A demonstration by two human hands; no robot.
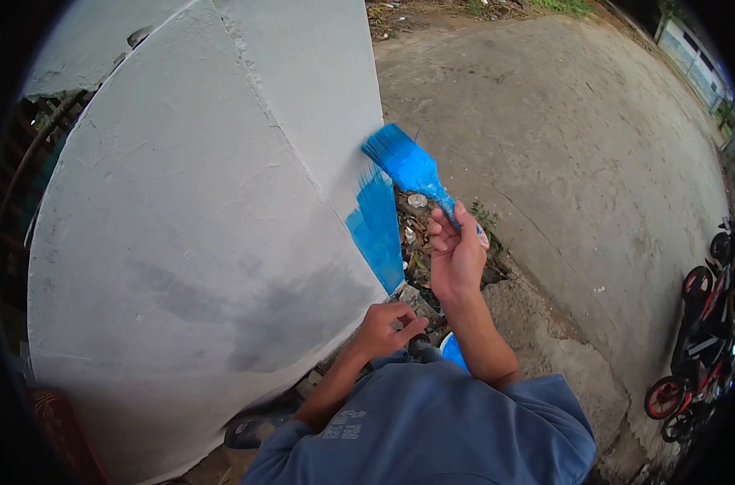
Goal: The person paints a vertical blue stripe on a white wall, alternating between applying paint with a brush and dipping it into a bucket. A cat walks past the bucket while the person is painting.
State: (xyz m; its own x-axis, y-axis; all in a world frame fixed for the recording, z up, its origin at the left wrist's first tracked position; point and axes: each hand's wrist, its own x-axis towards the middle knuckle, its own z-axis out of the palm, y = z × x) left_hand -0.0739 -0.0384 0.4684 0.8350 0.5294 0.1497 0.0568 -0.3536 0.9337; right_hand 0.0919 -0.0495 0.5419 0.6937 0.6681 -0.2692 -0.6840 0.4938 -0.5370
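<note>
My right hand (454, 252) grips the handle of a wide paintbrush (408, 166) whose bristles are loaded with bright blue paint. The bristle tips touch the side face of a grey-white concrete wall (197, 210). Just below the brush, a patch of fresh blue paint (377, 230) covers the wall's lower edge. My left hand (387, 330) is lower down, fingers curled, resting near the bottom corner of the wall; whether it holds anything is unclear. A bit of a blue container (453, 352) shows between my arms.
Dry leaves and rubble (416, 242) lie at the wall's foot. A cracked concrete yard (577, 162) stretches to the right. Red and black motorbikes (703, 339) are parked at the right edge. My sandalled foot (250, 430) stands by the wall's base.
</note>
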